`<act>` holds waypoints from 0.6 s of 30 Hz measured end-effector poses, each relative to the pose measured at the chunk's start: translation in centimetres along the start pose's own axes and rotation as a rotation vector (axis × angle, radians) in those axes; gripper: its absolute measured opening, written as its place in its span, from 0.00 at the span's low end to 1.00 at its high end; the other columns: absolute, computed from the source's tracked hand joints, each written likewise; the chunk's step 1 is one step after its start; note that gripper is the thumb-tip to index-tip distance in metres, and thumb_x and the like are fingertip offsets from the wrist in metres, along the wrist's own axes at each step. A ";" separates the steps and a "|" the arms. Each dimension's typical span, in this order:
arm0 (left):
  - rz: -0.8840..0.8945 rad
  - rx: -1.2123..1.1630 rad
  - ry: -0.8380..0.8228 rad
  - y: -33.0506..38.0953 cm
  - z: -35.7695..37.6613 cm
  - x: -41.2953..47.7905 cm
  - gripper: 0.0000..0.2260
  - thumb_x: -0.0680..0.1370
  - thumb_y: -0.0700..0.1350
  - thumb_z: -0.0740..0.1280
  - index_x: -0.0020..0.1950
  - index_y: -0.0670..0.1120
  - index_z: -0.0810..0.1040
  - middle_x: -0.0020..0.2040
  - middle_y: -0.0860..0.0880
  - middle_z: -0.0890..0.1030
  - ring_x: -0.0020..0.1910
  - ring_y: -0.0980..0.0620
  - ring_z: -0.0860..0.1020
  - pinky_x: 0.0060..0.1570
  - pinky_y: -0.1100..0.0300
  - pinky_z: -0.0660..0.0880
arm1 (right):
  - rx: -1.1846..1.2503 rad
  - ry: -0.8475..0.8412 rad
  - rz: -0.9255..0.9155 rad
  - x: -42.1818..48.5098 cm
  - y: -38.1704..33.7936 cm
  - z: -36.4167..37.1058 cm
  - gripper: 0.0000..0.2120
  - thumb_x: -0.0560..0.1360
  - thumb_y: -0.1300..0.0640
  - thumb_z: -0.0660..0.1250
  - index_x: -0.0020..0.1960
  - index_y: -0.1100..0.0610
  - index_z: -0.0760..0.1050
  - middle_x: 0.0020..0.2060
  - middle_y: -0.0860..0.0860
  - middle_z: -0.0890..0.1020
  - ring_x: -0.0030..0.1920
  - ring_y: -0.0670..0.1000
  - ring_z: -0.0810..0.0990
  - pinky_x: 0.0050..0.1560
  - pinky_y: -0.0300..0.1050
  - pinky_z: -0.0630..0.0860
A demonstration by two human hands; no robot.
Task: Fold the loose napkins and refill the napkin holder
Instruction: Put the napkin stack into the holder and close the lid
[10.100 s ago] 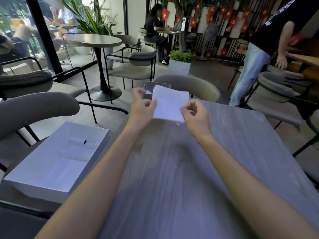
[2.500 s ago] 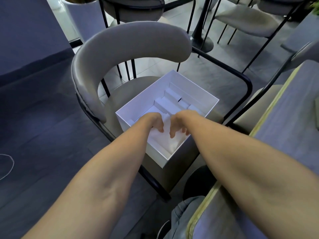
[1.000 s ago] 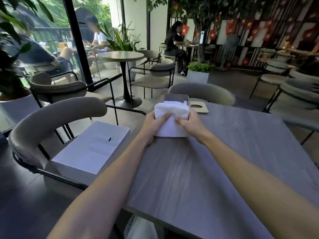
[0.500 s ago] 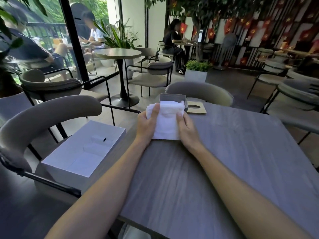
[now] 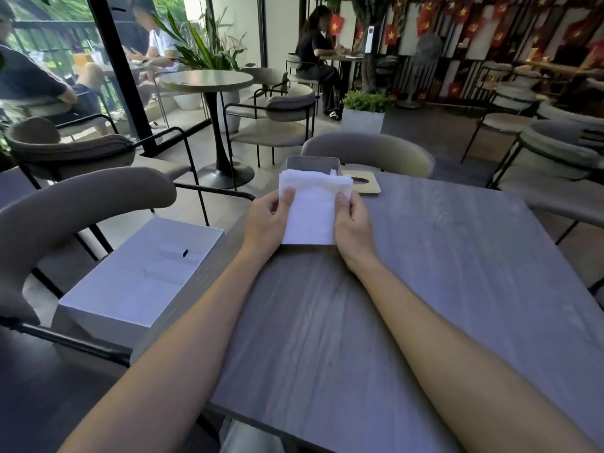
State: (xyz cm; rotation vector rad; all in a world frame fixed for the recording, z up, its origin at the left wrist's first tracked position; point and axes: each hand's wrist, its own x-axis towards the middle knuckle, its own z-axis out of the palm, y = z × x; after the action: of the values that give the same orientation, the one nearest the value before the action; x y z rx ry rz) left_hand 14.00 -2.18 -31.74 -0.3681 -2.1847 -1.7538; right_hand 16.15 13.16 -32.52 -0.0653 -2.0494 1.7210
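Observation:
A stack of white napkins (image 5: 310, 210) stands on its lower edge on the grey wooden table (image 5: 425, 289). My left hand (image 5: 268, 223) grips its left side, thumb on the front. My right hand (image 5: 354, 223) grips the right side the same way. Just behind the stack, at the table's far edge, sits the grey box-shaped napkin holder (image 5: 312, 162), open at the top, with a bit of white paper showing inside. Its flat wooden lid (image 5: 361, 185) with an oval slot lies to the right of it.
An open white cardboard box (image 5: 140, 276) rests on the seat of the chair (image 5: 65, 207) at my left. Another chair (image 5: 369, 153) stands across the table. More chairs, a round table (image 5: 206, 80), planters and seated people fill the room beyond.
From reaching into the white box, both hands brought a napkin stack to the table. Over the last second the stack was lowered, stood on its edge and squared between my hands.

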 end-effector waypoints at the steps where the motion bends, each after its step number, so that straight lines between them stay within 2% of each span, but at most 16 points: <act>1: 0.001 0.021 0.031 0.0 0.1 0.1 0.22 0.84 0.53 0.60 0.36 0.40 0.65 0.32 0.50 0.66 0.32 0.55 0.62 0.31 0.58 0.58 | -0.014 -0.004 -0.011 0.0 0.1 0.0 0.13 0.83 0.48 0.56 0.54 0.53 0.76 0.43 0.51 0.82 0.42 0.50 0.78 0.46 0.49 0.75; 3: -0.008 0.021 0.103 0.0 0.2 0.2 0.20 0.85 0.51 0.58 0.34 0.47 0.62 0.30 0.54 0.65 0.29 0.58 0.61 0.30 0.60 0.59 | -0.037 -0.014 -0.041 -0.1 0.1 0.2 0.13 0.83 0.50 0.59 0.49 0.58 0.73 0.37 0.50 0.76 0.37 0.48 0.71 0.40 0.47 0.69; 5: -0.008 0.033 0.163 0.1 0.2 0.3 0.20 0.86 0.49 0.58 0.35 0.49 0.61 0.30 0.55 0.63 0.28 0.60 0.60 0.29 0.63 0.58 | -0.036 -0.021 -0.063 -0.1 0.1 0.4 0.13 0.82 0.51 0.61 0.47 0.60 0.72 0.35 0.50 0.74 0.36 0.47 0.70 0.38 0.45 0.67; 8: 0.008 0.076 0.209 0.1 0.3 0.1 0.19 0.85 0.50 0.58 0.36 0.47 0.61 0.31 0.53 0.62 0.29 0.58 0.59 0.30 0.61 0.58 | -0.026 -0.022 -0.070 -0.2 -0.1 0.3 0.09 0.82 0.52 0.63 0.52 0.58 0.75 0.42 0.52 0.82 0.41 0.46 0.78 0.41 0.43 0.73; 11: -0.011 0.090 0.221 -0.1 0.4 0.3 0.20 0.85 0.51 0.59 0.35 0.49 0.60 0.30 0.55 0.62 0.29 0.57 0.60 0.31 0.59 0.57 | -0.033 0.010 -0.060 -0.1 -0.1 0.2 0.08 0.82 0.57 0.63 0.59 0.55 0.75 0.50 0.49 0.84 0.50 0.44 0.82 0.47 0.36 0.76; 13: -0.019 0.094 0.218 -0.2 0.5 0.4 0.20 0.84 0.50 0.61 0.34 0.49 0.60 0.28 0.56 0.62 0.28 0.57 0.60 0.30 0.61 0.57 | -0.011 0.045 -0.047 0.1 -0.3 0.3 0.07 0.81 0.59 0.63 0.59 0.55 0.72 0.48 0.50 0.83 0.45 0.43 0.81 0.45 0.36 0.75; 16: -0.050 0.014 0.218 0.0 0.1 1.2 0.18 0.83 0.50 0.64 0.34 0.46 0.69 0.23 0.58 0.67 0.25 0.59 0.63 0.27 0.66 0.59 | 0.012 0.126 -0.068 1.1 -1.4 0.0 0.06 0.79 0.61 0.66 0.50 0.57 0.68 0.40 0.48 0.78 0.38 0.41 0.77 0.42 0.38 0.73; 18: -0.058 -0.035 0.231 0.8 -0.1 2.3 0.12 0.81 0.50 0.67 0.44 0.43 0.76 0.25 0.58 0.73 0.26 0.60 0.67 0.29 0.65 0.64 | -0.039 0.129 -0.143 2.4 -2.4 -0.5 0.07 0.78 0.63 0.66 0.44 0.57 0.68 0.36 0.47 0.74 0.37 0.42 0.73 0.40 0.37 0.70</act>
State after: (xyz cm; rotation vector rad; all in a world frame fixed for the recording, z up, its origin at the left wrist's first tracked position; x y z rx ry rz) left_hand 12.19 -2.06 -30.11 -0.1037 -2.0227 -1.7696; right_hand 14.78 13.86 -29.41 -0.0399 -1.9447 1.5497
